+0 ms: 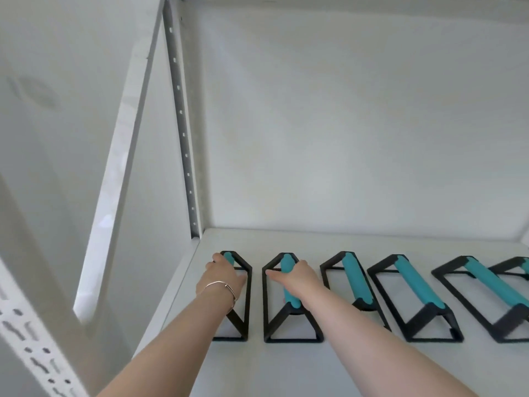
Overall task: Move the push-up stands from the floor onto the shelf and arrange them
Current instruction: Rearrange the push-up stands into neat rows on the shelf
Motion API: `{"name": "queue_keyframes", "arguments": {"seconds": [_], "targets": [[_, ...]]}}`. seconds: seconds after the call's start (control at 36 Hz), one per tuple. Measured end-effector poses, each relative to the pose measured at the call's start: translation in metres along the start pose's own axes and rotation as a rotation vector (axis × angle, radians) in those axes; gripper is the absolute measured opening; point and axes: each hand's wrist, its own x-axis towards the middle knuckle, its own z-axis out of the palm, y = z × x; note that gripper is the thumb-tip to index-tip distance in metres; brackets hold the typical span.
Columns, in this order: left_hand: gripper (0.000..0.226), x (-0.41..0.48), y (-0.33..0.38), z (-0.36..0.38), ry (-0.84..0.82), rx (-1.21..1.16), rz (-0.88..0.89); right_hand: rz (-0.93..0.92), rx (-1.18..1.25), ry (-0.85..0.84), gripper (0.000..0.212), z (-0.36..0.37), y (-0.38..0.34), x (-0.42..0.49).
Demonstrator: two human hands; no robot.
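Several push-up stands with black frames and teal foam grips stand in a row on the white shelf [343, 368]. My left hand [224, 275], a bracelet on its wrist, is closed over the grip of the leftmost stand [242, 319]. My right hand [297, 277] grips the teal handle of the second stand [292, 325]. To the right stand a third stand [356, 282], a fourth stand [415, 293] and a fifth stand [492, 293]. Another stand [518, 267] is partly cut off at the right edge.
The shelf's white back wall [343, 138] rises behind the row. A perforated metal upright [183, 133] stands at the shelf's back left corner, and another perforated upright [31, 339] crosses the lower left. An upper shelf edge [315, 0] runs along the top.
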Motion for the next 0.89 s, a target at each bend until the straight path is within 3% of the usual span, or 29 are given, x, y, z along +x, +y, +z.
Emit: {"name": "queue_keyframes", "arguments": {"seconds": [0.08,0.19,0.39,0.53,0.67,0.78,0.89], "targets": [[0.062,0.009,-0.001,0.004,-0.033,-0.005,-0.002,0.021,0.090,-0.080,0.081,0.001,-0.002,0.005],[0.054,0.023,-0.002,0.000,-0.030,0.045,0.017,-0.017,0.014,-0.126,0.060,-0.006,-0.013,0.015],[0.036,0.070,0.005,-0.044,0.001,0.254,0.169,-0.318,-0.288,-0.075,0.034,-0.056,-0.072,0.051],[0.023,0.110,0.020,-0.069,0.001,0.277,0.280,-0.597,-0.688,0.048,0.040,-0.095,-0.107,0.092],[0.026,0.137,0.031,-0.064,-0.045,0.343,0.399,-0.605,-0.934,-0.022,0.044,-0.102,-0.103,0.129],[0.035,0.158,0.029,-0.049,-0.112,0.384,0.473,-0.553,-0.921,-0.173,0.050,-0.096,-0.087,0.149],[0.040,0.172,0.031,-0.036,-0.154,0.356,0.516,-0.506,-0.855,-0.219,0.054,-0.093,-0.071,0.165]]}}
